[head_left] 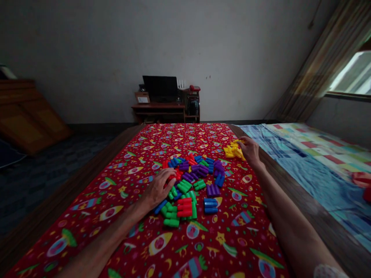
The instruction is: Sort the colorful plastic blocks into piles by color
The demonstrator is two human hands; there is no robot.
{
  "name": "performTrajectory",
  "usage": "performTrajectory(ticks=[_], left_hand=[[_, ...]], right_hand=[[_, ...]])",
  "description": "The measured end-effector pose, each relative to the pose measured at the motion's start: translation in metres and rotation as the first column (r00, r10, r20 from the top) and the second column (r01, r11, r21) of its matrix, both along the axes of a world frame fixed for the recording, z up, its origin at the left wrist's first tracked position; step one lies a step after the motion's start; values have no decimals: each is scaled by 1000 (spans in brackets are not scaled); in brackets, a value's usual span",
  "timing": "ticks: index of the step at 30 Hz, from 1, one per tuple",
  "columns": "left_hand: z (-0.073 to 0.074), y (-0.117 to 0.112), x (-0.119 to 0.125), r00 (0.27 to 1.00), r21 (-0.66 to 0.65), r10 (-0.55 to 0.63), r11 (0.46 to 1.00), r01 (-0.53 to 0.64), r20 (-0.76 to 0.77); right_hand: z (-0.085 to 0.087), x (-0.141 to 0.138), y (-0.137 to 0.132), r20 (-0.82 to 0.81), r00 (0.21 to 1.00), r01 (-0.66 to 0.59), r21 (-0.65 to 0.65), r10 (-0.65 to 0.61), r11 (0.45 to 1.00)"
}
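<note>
My left hand (158, 187) reaches into the near left of a loose pile of plastic building blocks. Its thumb and fingers are closed around a red building block (171, 178). Green blocks (184, 187), purple blocks (213, 190) and blue blocks (210, 205) lie around it, and another red block (184, 207) rests on top of green ones. To the far right, my right hand (251, 150) is at a separate heap of yellow building blocks (232, 151). Its fingers pinch a yellow block at the heap's edge, partly hidden by the hand.
A red patterned cloth (121, 216) covers the table. Beyond it a desk (159, 107) holds a monitor (160, 88), with a red telephone (194, 88) beside it. A bed with blue and checked sheets (292, 166) adjoins the right side. A wooden cabinet (31, 116) stands left.
</note>
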State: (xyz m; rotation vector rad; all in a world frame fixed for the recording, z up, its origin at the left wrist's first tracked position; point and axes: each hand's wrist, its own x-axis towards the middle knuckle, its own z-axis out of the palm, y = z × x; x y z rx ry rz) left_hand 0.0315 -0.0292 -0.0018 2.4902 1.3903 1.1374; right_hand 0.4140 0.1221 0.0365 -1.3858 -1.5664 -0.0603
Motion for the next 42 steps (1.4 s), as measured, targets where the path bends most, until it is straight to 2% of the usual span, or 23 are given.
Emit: performTrajectory(ticks=[5, 8, 10, 12, 14, 15, 16, 18, 19, 20, 21, 22, 25, 26, 28, 31, 36, 39, 42], left_hand=[[-3, -1, -2, 1000, -22, -12, 1000, 13, 18], [-3, -2, -4, 1000, -39, -9, 999, 9, 16], [-2, -2, -3, 1000, -54, -3, 999, 4, 17], [-1, -3, -3, 1000, -66, 5, 998, -4, 22], [0, -3, -2, 999, -69, 28, 997, -25, 42], [1, -3, -2, 997, -69, 46, 997, -42, 55], [1, -3, -2, 995, -67, 67, 996, -62, 70], [2, -3, -3, 989, -63, 112, 992, -106, 99], [3, -3, -3, 986, -65, 129, 990, -122, 110], [3, -3, -3, 983, -67, 140, 989, -133, 120], [3, -3, -3, 980, -67, 148, 988, -140, 130], [3, -3, -3, 979, -68, 150, 988, -142, 134], [4, -3, -2, 981, -76, 146, 988, -137, 128], [5, -4, -1, 982, -77, 143, 988, -134, 122], [6, -4, 0, 984, -73, 132, 990, -124, 116], [5, -4, 0, 986, -59, 121, 992, -115, 114], [2, -2, -1, 988, -53, 113, 993, -108, 109], [1, -2, -1, 988, -39, 109, 994, -105, 110], [2, -3, 0, 990, -37, 99, 995, -96, 101]], right_hand=[[-15, 12, 5, 32, 999, 35, -115, -31, 993], [-11, 8, 3, 112, 991, 89, -183, -69, 979], [-3, 1, -1, 120, 987, 126, -155, -108, 980], [7, -13, -9, 87, 993, 83, -100, -74, 992], [15, -37, -23, 56, 994, -93, -81, 98, 992], [18, -53, -31, 58, 971, -224, -98, 230, 970], [19, -70, -41, 77, 918, -375, -144, 389, 916], [17, -104, -60, 190, 716, -612, -293, 672, 735], [14, -120, -69, 264, 618, -651, -356, 740, 670], [10, -133, -76, 350, 533, -650, -414, 770, 638], [6, -145, -81, 433, 476, -619, -453, 766, 641], [2, -153, -85, 510, 448, -571, -469, 734, 674], [-8, -165, -91, 641, 471, -406, -453, 606, 794], [-10, -165, -92, 650, 493, -368, -447, 579, 815], [-11, -163, -94, 630, 533, -333, -457, 565, 824], [-6, -158, -96, 537, 572, -369, -506, 619, 780], [12, -151, -91, 380, 577, -469, -571, 723, 674], [18, -147, -90, 394, 524, -452, -623, 755, 638], [15, -143, -94, 481, 455, -386, -652, 749, 653]])
